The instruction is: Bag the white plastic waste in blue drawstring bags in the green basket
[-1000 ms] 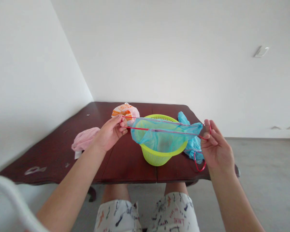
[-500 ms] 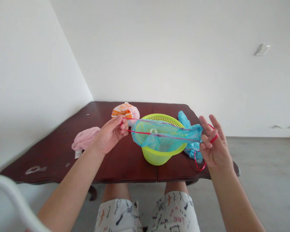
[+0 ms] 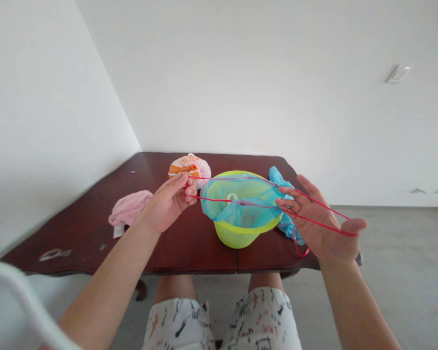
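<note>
A translucent blue drawstring garbage bag (image 3: 251,216) is stretched across the mouth of a lime-green plastic basket (image 3: 237,238). My left hand (image 3: 173,201) is closed, its thumb and fingers pinching one loop of the bag's red drawstring, left of the basket. At the other side, my right hand (image 3: 319,221) has its fingers spread inside the opposite loop. That loop is hooked over the thumb and pulled taut, while the fingertips touch the bag's edge. Between the hands, the bag's mouth gapes.
Behind the right hand lies crumpled blue plastic (image 3: 286,226) with a red string. A pink cloth bundle (image 3: 129,209) rests at left, and a white-and-orange plastic bag (image 3: 191,167) with pink contents at the back. The dark wooden table (image 3: 193,250) stands near white walls.
The right thumb has swung outward to the right, drawing out a long loop of red drawstring. The bag's right end has opened wider. My left hand is nearly still.
</note>
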The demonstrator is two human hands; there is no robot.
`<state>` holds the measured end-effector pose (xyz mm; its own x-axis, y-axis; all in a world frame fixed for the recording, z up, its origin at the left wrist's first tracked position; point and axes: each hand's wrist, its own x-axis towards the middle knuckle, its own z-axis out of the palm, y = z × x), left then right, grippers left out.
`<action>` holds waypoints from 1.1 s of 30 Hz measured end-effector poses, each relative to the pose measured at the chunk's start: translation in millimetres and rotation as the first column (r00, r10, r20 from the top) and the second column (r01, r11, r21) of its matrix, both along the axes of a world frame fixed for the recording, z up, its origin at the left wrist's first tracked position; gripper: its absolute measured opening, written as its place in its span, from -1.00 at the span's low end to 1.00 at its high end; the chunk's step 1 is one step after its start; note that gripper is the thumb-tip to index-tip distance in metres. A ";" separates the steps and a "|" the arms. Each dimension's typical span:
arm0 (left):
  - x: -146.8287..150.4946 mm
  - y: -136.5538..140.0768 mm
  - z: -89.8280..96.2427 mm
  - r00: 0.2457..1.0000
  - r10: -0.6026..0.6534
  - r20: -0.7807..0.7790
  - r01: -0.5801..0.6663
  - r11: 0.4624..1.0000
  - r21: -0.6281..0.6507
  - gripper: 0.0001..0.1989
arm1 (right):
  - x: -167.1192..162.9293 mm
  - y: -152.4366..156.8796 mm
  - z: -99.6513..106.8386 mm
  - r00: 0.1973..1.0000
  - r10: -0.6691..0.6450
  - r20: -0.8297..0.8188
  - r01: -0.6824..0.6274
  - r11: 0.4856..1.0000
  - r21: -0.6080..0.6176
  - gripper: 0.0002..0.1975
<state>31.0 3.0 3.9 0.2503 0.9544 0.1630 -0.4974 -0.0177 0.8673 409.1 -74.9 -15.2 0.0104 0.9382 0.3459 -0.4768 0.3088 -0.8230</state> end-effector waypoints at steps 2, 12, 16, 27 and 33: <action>-0.2 0.1 0.1 1.000 0.003 -0.002 -0.003 1.000 -0.002 -0.68 | 0.3 -1.9 -0.5 0.999 0.034 -0.004 -0.034 0.999 -0.015 0.26; 1.7 -7.1 4.3 0.999 -0.019 -0.038 0.019 1.000 -0.006 -0.65 | -0.4 -1.9 -4.5 0.996 0.031 0.087 -0.030 0.999 -0.024 0.14; 1.4 -19.4 12.5 0.995 0.037 -0.093 -0.032 0.997 0.064 -0.58 | -14.7 -10.6 1.2 0.985 -0.111 0.135 0.104 0.993 0.055 -0.07; 54.2 -37.2 50.3 0.959 0.278 -0.054 -0.223 0.858 0.464 -0.47 | -41.1 -0.9 24.2 0.906 -0.174 0.387 0.061 0.956 0.287 -0.40; 74.2 -17.3 38.0 0.862 0.165 -0.479 0.232 0.712 0.663 0.24 | -65.0 6.4 64.5 0.769 -0.161 0.618 -0.049 0.950 0.308 -0.46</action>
